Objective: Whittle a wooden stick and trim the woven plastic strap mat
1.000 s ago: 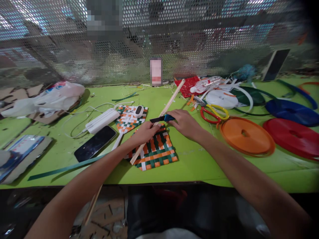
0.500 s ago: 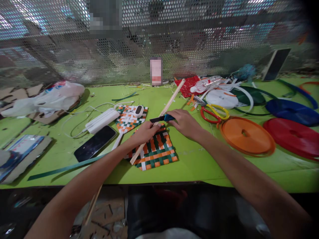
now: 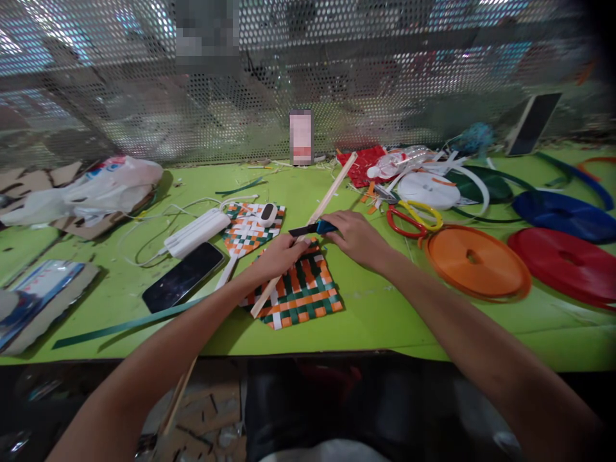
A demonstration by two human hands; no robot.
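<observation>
A woven mat (image 3: pixel 303 292) of orange, green and white strips lies on the green table (image 3: pixel 385 321) in front of me. A long wooden stick (image 3: pixel 332 192) runs slantwise across it. My left hand (image 3: pixel 276 256) presses down on the stick and the mat, fingers closed over the stick. My right hand (image 3: pixel 359 237) grips a blue-handled utility knife (image 3: pixel 312 229), whose dark blade points left, touching the stick by my left fingertips.
A second woven piece (image 3: pixel 248 231) with a small white device, a power bank (image 3: pixel 196 233) and a phone (image 3: pixel 183 276) lie left. Scissors (image 3: pixel 414 218), an orange strap reel (image 3: pixel 476 263), red (image 3: pixel 563 266), blue and white reels sit right. Perforated metal screen behind; plastic bag (image 3: pixel 96 189) far left.
</observation>
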